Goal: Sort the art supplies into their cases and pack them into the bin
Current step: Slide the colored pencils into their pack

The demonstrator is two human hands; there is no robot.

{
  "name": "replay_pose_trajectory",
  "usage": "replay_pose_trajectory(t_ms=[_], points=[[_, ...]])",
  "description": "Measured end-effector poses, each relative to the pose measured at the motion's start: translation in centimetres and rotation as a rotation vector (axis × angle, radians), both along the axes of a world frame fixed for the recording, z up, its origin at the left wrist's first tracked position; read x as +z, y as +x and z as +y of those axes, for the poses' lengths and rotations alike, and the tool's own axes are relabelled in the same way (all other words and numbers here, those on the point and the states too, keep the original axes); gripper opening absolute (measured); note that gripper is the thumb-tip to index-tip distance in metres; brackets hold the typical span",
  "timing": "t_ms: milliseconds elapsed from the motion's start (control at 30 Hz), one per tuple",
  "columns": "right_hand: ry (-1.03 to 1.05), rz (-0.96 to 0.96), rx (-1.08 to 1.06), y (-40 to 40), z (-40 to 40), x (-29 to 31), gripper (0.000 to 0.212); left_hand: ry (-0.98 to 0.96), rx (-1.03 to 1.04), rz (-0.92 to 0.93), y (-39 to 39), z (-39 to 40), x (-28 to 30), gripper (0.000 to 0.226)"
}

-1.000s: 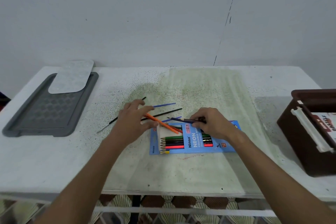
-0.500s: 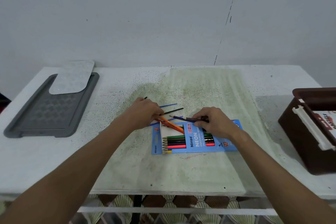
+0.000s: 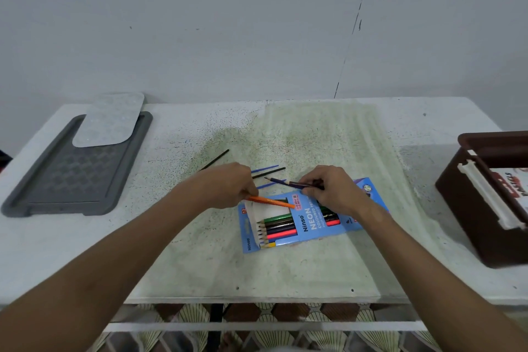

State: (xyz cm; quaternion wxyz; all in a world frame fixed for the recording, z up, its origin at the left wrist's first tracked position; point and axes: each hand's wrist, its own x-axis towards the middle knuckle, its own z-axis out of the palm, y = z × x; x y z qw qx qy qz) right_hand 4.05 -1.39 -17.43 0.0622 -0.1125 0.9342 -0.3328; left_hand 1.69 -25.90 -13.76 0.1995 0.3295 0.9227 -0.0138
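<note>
Over the blue cardboard pencil case (image 3: 310,220), the left hand (image 3: 228,184) pinches an orange pencil (image 3: 271,202) while the right hand (image 3: 328,188) pinches a dark purple pencil (image 3: 281,182).

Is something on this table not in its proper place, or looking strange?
Yes. Several loose pencils lie scattered on the table behind the blue pencil case, outside it. The left hand holds an orange pencil; the right hand holds a dark pencil.
</note>
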Motion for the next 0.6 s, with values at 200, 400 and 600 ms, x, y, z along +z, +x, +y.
replay_pose_trajectory(t_ms=[200, 400, 600], points=[[0.073, 0.074, 0.020, 0.2, -0.4, -0.4, 0.016, -0.080, -0.016, -0.007, 1.2, 1.6, 0.7, 0.028], [-0.005, 0.044, -0.016, 0.4, 0.1, -0.3, 0.019, -0.104, 0.001, 0.064, 2.6, 0.8, -0.1, 0.031], [-0.016, 0.013, 0.024, 0.1, 0.3, 0.0, 0.018, -0.107, 0.109, 0.127, 3.1, -0.2, -0.8, 0.024]])
